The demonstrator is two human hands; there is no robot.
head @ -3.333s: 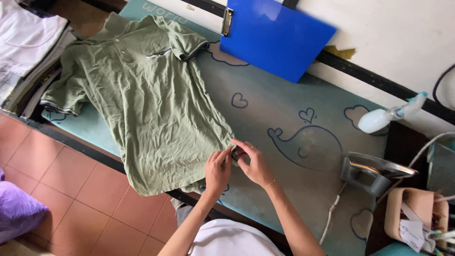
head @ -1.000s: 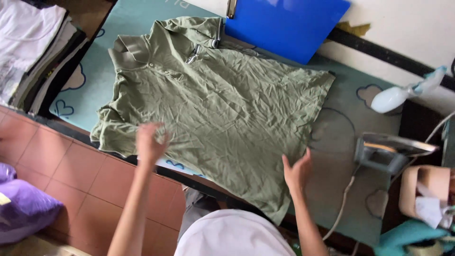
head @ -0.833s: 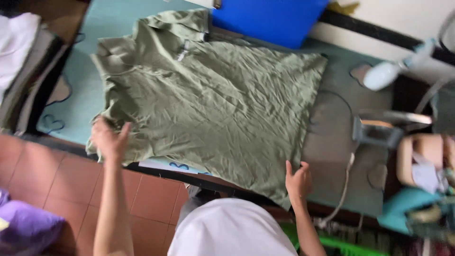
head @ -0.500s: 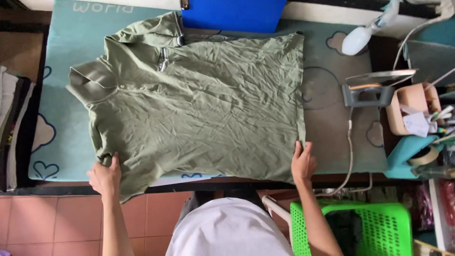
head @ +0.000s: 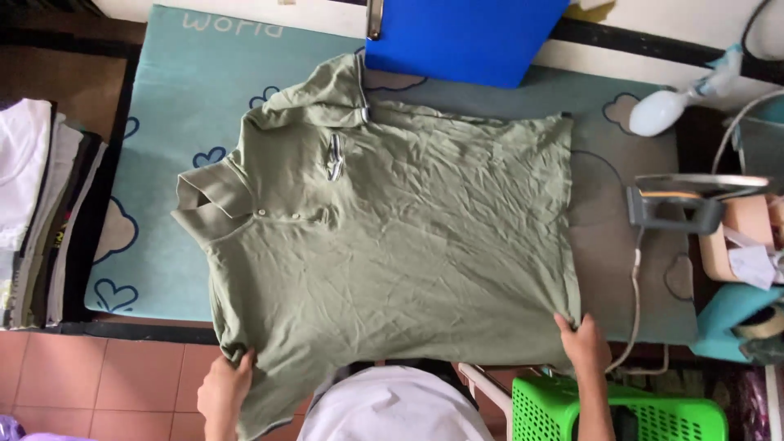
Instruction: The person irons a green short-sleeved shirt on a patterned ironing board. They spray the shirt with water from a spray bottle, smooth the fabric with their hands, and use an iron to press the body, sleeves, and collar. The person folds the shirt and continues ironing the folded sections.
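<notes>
Stacked folded clothes sit left of the padded teal mat. Across the mat sprawls a creased olive polo shirt, soft cotton, collar leftward. Left hand pinches its near sleeve edge; right hand grips the hem corner. Beyond the shirt, a blue clipboard; right, a metal iron.

A small striped label lies on the green shirt's chest, near its collar.

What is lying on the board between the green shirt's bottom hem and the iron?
Only a bare strip of grey ironing mat separates the green polo shirt from the iron, as the head view shows.
</notes>
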